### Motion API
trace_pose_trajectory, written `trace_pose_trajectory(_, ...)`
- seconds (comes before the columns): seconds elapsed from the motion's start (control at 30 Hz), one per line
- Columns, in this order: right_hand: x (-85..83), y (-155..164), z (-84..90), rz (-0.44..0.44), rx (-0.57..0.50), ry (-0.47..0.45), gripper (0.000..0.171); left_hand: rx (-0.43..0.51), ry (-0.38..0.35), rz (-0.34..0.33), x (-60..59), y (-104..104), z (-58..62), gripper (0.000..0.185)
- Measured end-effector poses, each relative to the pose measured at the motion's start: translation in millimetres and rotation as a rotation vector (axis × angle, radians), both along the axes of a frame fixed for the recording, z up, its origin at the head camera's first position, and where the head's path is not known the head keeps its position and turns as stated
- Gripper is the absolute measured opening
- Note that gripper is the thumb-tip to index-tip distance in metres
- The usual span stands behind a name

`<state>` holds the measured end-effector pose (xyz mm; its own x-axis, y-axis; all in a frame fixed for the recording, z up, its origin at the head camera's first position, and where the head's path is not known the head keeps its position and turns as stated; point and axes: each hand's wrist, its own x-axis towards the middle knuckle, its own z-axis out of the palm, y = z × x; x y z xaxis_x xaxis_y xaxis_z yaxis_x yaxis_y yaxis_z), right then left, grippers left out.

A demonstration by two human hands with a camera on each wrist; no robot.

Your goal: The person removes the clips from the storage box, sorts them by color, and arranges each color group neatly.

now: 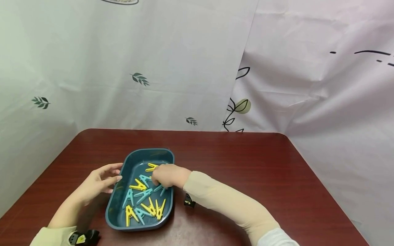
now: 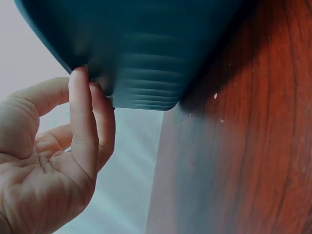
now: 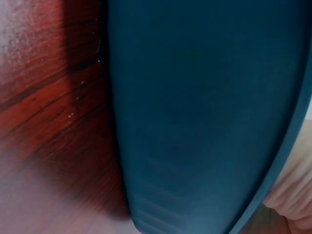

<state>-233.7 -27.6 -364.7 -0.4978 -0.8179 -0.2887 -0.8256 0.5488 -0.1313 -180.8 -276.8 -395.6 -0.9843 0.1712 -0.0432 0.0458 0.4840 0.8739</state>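
A dark teal tray point(image 1: 147, 150) sits on the red-brown table point(image 1: 246, 164) with several yellow clothespins point(image 1: 138, 187) and teal clothespins point(image 1: 143, 194) lying loose in it. My left hand point(image 1: 114, 175) is beside the tray's left wall, its fingers relaxed. In the left wrist view its fingertips point(image 2: 80, 85) touch the outer wall of the tray point(image 2: 146, 48). My right hand point(image 1: 166, 176) reaches into the tray from the right, curled down over the clothespins, and its fingertips are hidden. The right wrist view shows only the tray's outer wall point(image 3: 204, 122) and a bit of sleeve point(image 3: 297, 195).
A small black object point(image 1: 189, 201) lies on the table by my right forearm. A white patterned curtain point(image 1: 184, 68) hangs right behind the table's far edge. Bare tabletop stretches to the right of and behind the tray.
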Motion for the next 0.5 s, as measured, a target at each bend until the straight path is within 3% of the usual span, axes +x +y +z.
trace_pose_trajectory(0.5,-3.1,-1.9,0.5,0.044,0.029,0.001,0.048,0.023,0.005,0.001,0.9,0.8,1.2,0.057)
